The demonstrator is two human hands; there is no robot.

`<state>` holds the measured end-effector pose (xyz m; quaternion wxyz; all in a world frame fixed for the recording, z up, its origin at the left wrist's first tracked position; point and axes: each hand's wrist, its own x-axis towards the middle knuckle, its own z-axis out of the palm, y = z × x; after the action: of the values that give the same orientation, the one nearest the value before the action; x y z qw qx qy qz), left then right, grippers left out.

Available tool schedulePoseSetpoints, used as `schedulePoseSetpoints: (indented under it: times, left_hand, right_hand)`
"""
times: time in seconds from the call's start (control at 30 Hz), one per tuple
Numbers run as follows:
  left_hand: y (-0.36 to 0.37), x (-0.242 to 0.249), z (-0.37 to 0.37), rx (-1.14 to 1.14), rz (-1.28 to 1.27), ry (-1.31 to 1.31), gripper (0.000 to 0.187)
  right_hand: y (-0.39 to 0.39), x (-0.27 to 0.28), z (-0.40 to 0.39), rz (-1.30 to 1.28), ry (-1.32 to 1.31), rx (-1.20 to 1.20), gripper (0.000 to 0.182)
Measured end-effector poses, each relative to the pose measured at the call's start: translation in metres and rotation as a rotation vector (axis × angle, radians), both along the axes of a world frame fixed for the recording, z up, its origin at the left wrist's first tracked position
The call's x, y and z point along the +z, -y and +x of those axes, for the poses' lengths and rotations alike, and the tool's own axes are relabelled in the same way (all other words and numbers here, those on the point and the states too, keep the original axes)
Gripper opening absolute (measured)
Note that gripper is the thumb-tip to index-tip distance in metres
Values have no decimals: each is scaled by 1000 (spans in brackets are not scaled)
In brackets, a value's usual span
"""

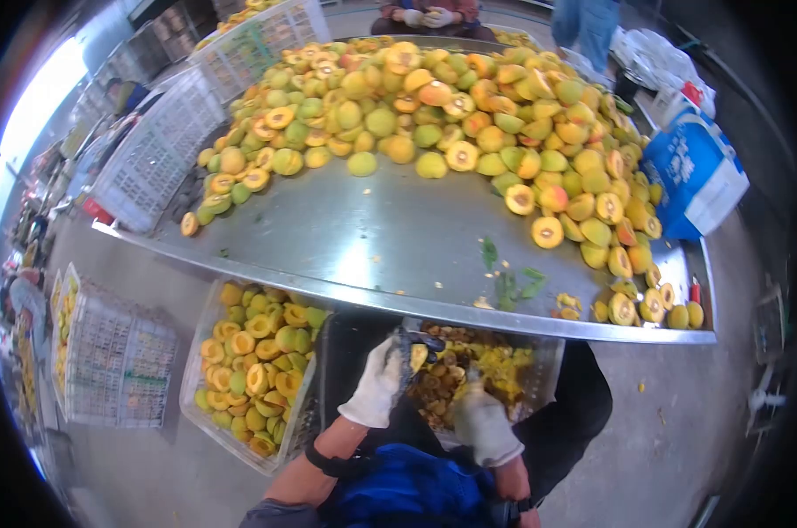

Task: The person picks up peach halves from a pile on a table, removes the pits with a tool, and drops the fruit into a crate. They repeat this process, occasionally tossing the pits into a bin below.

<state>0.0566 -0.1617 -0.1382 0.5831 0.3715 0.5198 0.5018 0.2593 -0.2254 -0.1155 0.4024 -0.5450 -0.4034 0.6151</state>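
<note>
My left hand (379,380), in a white glove with dark fingertips, is closed around a cut yellow peach half (418,356) above the crate in front of my lap. My right hand (485,424), also in a white glove, is closed over the same crate. A small metal-looking tool (474,375) sticks up from its grip, too blurred to tell its exact kind. Beneath both hands, the plastic crate (552,370) holds brown pits and yellow scraps. Ahead, a large heap of halved peaches (434,106) covers the far part of the metal table (328,220).
Left of my legs stands a crate (193,387) of peach halves. More white crates (121,361) stand farther left and against the table (165,141). Leaves (508,289) lie near its front edge. A blue-white bag (693,172) sits at right. Another person's gloved hands (427,18) show opposite.
</note>
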Motion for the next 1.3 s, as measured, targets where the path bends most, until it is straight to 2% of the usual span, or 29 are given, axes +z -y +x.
schedulePoseSetpoints:
  times: [0.03, 0.07, 0.1, 0.13, 0.17, 0.2, 0.23, 0.3, 0.4, 0.47, 0.5, 0.53, 0.63, 0.7, 0.73, 0.77, 0.83, 0.87, 0.93, 1.0, 1.03, 1.07, 1.13, 1.17, 1.3]
  left_hand:
    - [2, -16, -19, 136, 53, -129, 36]
    - [3, 15, -45, 97, 61, -322, 37]
    - [2, -2, -74, 165, 84, -208, 37]
    - [-2, 7, -88, 352, -26, -138, 36]
    - [-15, 49, -91, 435, -129, -165, 36]
    - [-24, 60, -110, 374, -261, -311, 38]
    - [-33, -2, -157, 326, -108, -555, 41]
    - [-55, -4, -184, 163, -154, -932, 43]
    - [-107, -139, -250, 362, -33, -382, 42]
    - [-103, -101, -227, 365, -93, -260, 43]
    - [-100, -66, -210, 362, -116, -203, 44]
    - [-89, -23, -192, 298, -144, -369, 40]
    - [-65, 4, -210, -20, -191, -510, 35]
    - [-53, 63, -185, -130, -33, -345, 31]
    - [-53, 97, -168, -139, -20, -362, 29]
    - [-57, 111, -165, -124, 17, -308, 22]
    - [-81, 143, -136, -68, 156, -460, 21]
    - [-91, 146, -133, -116, 213, -635, 22]
    - [-116, 150, -122, -215, 345, -974, 23]
    - [-125, 175, -88, -260, 317, -854, 24]
    - [-125, 181, -74, -281, 282, -792, 25]
    - [-137, 180, -59, -363, 428, -846, 27]
    - [-165, 186, -10, -472, 562, -920, 28]
    - [-178, 189, 15, -515, 636, -962, 28]
    - [-247, 147, 110, -608, 648, -1149, 36]
  right_hand:
    - [0, 5, 0, -322, -237, -195, 29]
    - [5, -14, 10, -259, -190, -157, 27]
    - [11, -32, 19, -195, -143, -122, 25]
    - [15, -48, 27, -99, 18, -44, 25]
    - [16, -56, 30, 2, 182, 28, 26]
    - [21, -63, 31, -47, 189, 33, 26]
    - [24, -66, 31, -96, 197, 38, 27]
    - [22, -60, 26, -165, 234, 65, 27]
    - [10, -24, 5, -221, 358, 108, 27]
    - [15, -31, 4, -239, 382, 105, 33]
    - [14, -35, 4, -244, 389, 98, 35]
    - [14, -27, 2, -139, 383, 55, 36]
    - [10, -20, 4, -243, 403, 67, 36]
    - [13, -41, 6, -276, 397, 147, 35]
    - [11, -48, 9, -285, 398, 176, 35]
    - [9, -39, 9, -155, 578, 232, 39]
    - [0, -14, 2, -307, 609, 263, 42]
    - [2, -20, 4, -286, 545, 234, 43]
    - [7, -19, 7, -258, 584, 186, 44]
    - [4, -10, 15, -350, 492, 140, 44]
    - [6, -15, 16, -318, 504, 131, 44]
    - [6, -23, 17, -282, 523, 131, 45]
    - [0, -20, 16, -219, 495, 163, 46]
    - [5, -48, 15, -177, 479, 200, 47]
    - [5, -33, 18, -186, 445, 199, 46]
